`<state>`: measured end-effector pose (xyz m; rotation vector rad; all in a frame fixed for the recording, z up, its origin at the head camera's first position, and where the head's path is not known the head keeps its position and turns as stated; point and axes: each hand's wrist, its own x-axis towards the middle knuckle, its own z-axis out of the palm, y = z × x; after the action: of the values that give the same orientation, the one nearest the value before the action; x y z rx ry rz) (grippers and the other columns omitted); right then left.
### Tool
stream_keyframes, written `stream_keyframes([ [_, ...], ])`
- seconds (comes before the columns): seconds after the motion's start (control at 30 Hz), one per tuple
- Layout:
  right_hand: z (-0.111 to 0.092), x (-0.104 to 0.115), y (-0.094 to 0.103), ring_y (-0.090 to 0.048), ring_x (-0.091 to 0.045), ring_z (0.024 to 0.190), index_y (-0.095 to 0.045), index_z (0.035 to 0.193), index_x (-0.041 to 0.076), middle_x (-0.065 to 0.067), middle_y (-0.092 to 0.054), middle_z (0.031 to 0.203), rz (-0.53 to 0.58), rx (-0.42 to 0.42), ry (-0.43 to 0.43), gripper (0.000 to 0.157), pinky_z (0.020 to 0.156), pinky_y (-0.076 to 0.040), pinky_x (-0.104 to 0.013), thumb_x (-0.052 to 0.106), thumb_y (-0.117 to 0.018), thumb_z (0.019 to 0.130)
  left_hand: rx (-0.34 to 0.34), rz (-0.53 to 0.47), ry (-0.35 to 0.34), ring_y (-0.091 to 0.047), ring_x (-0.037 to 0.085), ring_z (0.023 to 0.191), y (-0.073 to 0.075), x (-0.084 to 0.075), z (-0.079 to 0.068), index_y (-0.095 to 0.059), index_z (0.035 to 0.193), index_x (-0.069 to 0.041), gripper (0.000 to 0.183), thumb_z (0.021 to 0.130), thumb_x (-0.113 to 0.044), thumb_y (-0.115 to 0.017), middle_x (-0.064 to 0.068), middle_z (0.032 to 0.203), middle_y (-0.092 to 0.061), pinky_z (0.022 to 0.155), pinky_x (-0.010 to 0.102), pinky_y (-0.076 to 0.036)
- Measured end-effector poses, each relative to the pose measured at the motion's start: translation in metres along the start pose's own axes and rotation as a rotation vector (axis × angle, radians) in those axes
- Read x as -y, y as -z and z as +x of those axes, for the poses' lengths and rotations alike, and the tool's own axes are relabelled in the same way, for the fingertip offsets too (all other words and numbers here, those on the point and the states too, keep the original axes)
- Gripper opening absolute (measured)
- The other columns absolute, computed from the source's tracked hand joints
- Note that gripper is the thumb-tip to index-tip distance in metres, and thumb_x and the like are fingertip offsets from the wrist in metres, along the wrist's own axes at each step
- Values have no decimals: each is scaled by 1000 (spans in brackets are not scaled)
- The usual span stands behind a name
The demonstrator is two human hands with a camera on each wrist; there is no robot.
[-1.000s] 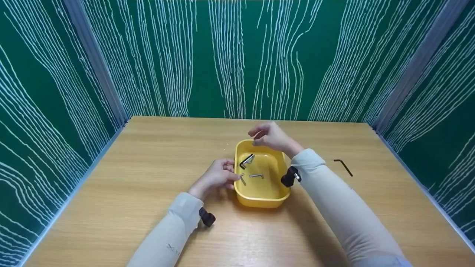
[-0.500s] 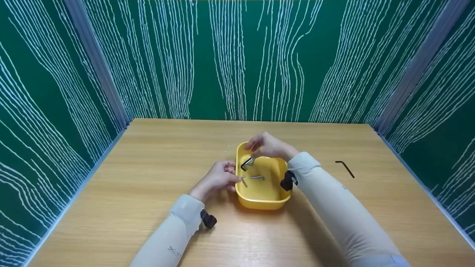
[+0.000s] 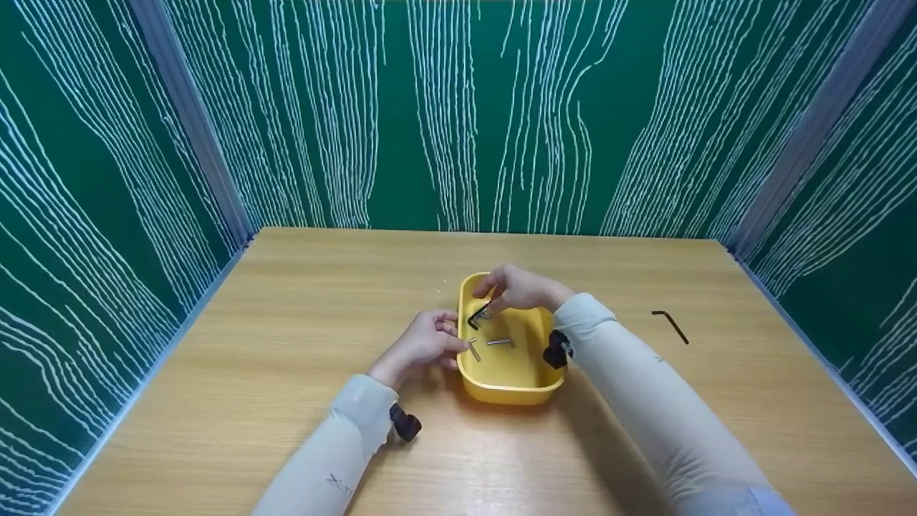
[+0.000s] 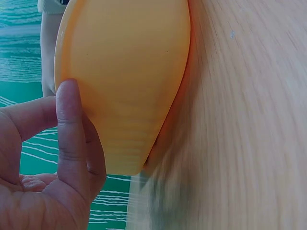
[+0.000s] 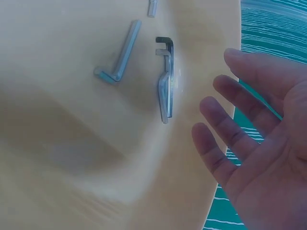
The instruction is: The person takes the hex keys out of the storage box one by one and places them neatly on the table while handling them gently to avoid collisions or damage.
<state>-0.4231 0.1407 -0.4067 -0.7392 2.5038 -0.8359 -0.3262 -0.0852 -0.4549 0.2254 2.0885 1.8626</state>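
Both hands of mine are at the yellow box (image 3: 516, 370): with the left hand (image 3: 423, 340) I hold its left rim, the thumb at the edge and other fingers outside. Over the far part hangs my right hand (image 3: 521, 288), its fingers loosely bent and spread, and they hold nothing. The box stands upright on the table (image 3: 286, 315), between my two hands. Inside, near the right fingers, a black hex key (image 3: 473, 319) lies close together with silver keys (image 5: 163, 98); how many these are, I cannot tell exactly. One silver hex key (image 3: 498, 342) lies apart, near the middle of the box floor, and a thin silver one (image 3: 474, 351) is next to my left thumb. On the table, well apart to the right, lies another black key (image 3: 671, 328). Behind all is a green wall (image 3: 394, 129) with white wavy lines
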Motion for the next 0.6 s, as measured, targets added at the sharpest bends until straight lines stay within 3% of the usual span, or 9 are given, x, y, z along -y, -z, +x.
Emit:
stream_keyframes([
  [0.3, 6, -2, 0, -66, -30, 118, -74, 135, 7, -16, -73, 136, -55, 41, -14, 38, 117, -54, -54, 5, -76, 98, -3, 13, 8, -66, 13, 72, -1, 0, 1, -53, 146, 11, 61, 88, 10, -74, 2, 94, -59, 56, 19, -64],
  [0.6, 10, 0, 0, -60, -35, 132, -75, 137, 9, -13, -72, 142, -125, 73, -30, 41, 122, -48, -54, 9, -78, 96, -16, -21, 36, -66, 13, 69, -1, -1, 1, -51, 147, 11, 62, 89, 12, -74, 8, 101, -61, 54, 18, -63],
])
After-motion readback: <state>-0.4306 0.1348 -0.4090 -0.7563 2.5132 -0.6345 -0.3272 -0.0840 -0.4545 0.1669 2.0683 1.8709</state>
